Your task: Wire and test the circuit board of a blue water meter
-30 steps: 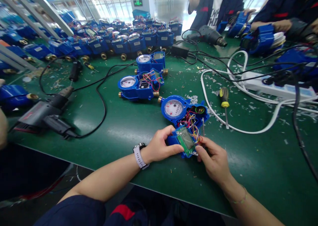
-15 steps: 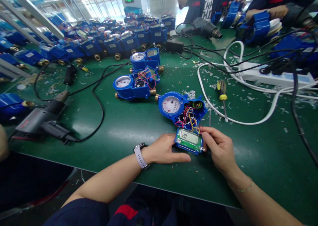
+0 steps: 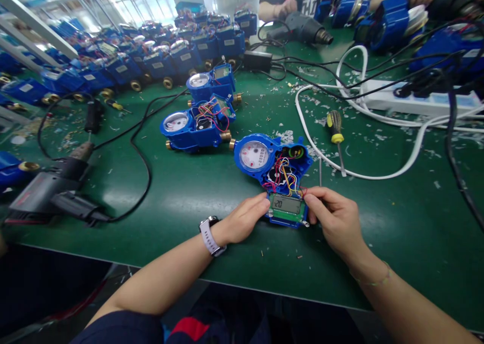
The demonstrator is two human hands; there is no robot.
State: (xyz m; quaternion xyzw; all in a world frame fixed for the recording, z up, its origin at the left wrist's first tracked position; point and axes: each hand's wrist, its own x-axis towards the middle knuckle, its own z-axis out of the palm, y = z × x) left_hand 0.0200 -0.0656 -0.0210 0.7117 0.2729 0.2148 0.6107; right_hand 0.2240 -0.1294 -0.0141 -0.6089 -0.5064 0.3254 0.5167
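A blue water meter point(image 3: 254, 156) lies opened on the green bench, its round dial at left and coloured wires exposed in the housing. The wires run down to a green display board point(image 3: 286, 216) seated in a blue cover, its grey screen showing characters like "-20". My left hand point(image 3: 242, 220), with a watch at the wrist, grips the board's left edge, thumb on top. At the right edge, the thumb and fingers of my right hand point(image 3: 336, 217) pinch the board near its upper corner. The fingertips beneath are hidden.
Two more water meters point(image 3: 194, 127) stand behind, left of centre. A heat gun point(image 3: 51, 182) lies at left with its cable. At right are a yellow-black screwdriver point(image 3: 335, 127), a white cable and a power strip point(image 3: 412, 99). Rows of meters and co-workers' hands point(image 3: 287, 7) are farther back.
My left thumb has swung up from below the display board onto its left edge. The board has levelled slightly, and my right hand still holds its right side. The view has shifted a little.
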